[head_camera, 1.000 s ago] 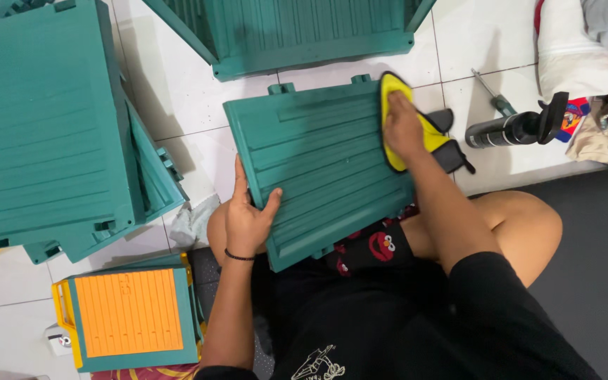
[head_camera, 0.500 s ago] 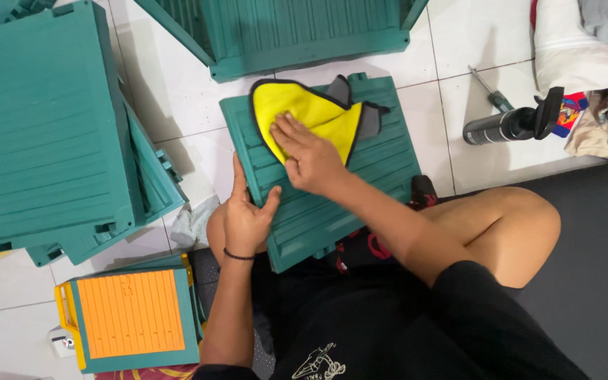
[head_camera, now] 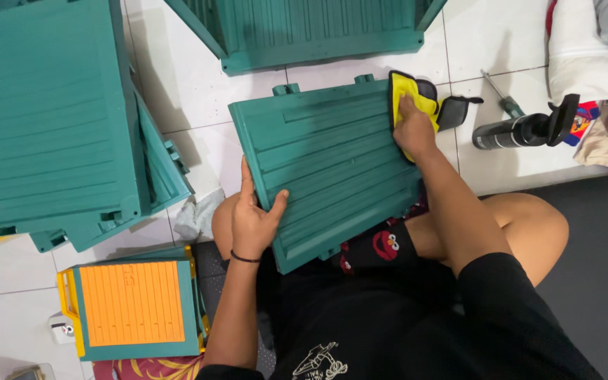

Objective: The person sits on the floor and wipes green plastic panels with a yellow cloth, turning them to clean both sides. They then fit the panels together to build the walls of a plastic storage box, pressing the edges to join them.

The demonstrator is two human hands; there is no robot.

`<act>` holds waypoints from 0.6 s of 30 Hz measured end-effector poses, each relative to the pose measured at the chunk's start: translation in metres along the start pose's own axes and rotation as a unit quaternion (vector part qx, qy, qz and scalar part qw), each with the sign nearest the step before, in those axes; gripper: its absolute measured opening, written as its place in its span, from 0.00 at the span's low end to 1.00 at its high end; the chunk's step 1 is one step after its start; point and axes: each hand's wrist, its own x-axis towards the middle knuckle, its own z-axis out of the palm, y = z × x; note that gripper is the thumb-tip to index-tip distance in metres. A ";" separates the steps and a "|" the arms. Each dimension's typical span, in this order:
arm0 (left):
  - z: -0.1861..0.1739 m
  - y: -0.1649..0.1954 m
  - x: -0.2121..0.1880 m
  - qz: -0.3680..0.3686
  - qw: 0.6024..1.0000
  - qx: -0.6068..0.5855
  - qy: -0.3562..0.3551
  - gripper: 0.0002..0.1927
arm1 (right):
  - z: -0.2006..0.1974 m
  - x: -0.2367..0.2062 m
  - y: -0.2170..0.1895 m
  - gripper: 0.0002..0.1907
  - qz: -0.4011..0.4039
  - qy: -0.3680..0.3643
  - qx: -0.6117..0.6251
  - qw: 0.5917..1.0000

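A teal ribbed plastic panel (head_camera: pixel 325 162) rests tilted on my lap and the white tiled floor. My left hand (head_camera: pixel 253 218) grips its lower left edge, thumb on top of the panel. My right hand (head_camera: pixel 414 127) presses a yellow cloth with grey backing (head_camera: pixel 408 88) against the panel's upper right corner. Part of the cloth hangs off the panel's right edge.
A stack of teal panels (head_camera: pixel 51 119) lies at the left, another teal piece (head_camera: pixel 304 28) at the top. A small orange and teal panel (head_camera: pixel 134 302) sits at the lower left. A dark bottle (head_camera: pixel 515 130), a screwdriver (head_camera: pixel 502 100) and a white bundle (head_camera: pixel 585 56) lie to the right.
My right hand swept the yellow cloth from the panel's right edge to its upper middle and back to the upper right corner. My left hand kept its grip on the left edge.
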 end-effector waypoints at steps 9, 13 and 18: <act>0.001 0.001 0.003 0.024 0.999 -0.025 -0.006 0.50 | 0.021 0.012 -0.148 0.29 -0.057 -0.043 0.052 0.996; 0.001 -0.001 0.004 -0.010 1.000 -0.026 -0.007 0.50 | 0.016 0.010 -0.217 0.32 -0.211 -0.018 0.171 0.962; -0.004 -0.009 0.003 -0.017 1.000 0.023 0.000 0.51 | 0.020 0.015 -0.201 0.33 -0.141 -0.036 0.177 0.973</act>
